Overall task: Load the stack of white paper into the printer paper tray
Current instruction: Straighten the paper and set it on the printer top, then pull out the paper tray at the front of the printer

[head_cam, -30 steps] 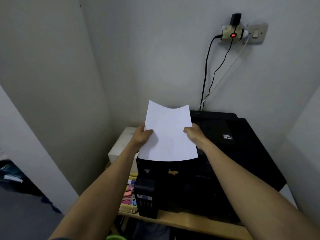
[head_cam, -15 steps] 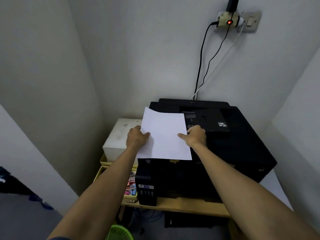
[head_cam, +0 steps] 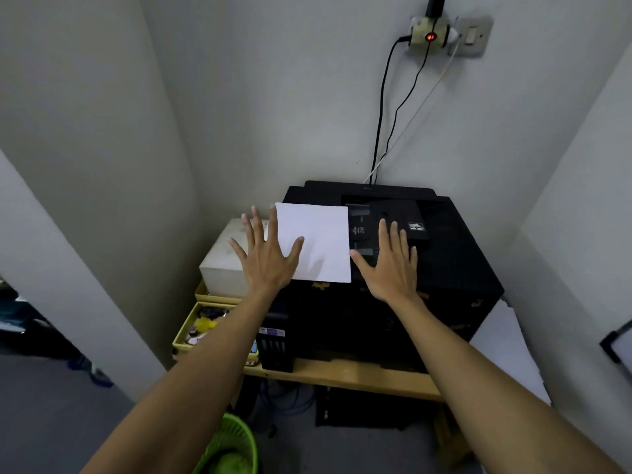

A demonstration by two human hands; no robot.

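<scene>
While flat on the black printer (head_cam: 444, 261), white paper (head_cam: 318, 241) between splayed, empty hands (head_cam: 270, 258), grey corner walls (head_cam: 273, 97) behind.

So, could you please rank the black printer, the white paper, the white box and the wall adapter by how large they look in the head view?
1. black printer
2. white paper
3. white box, partly hidden, so its rank against the paper is unsure
4. wall adapter
</scene>
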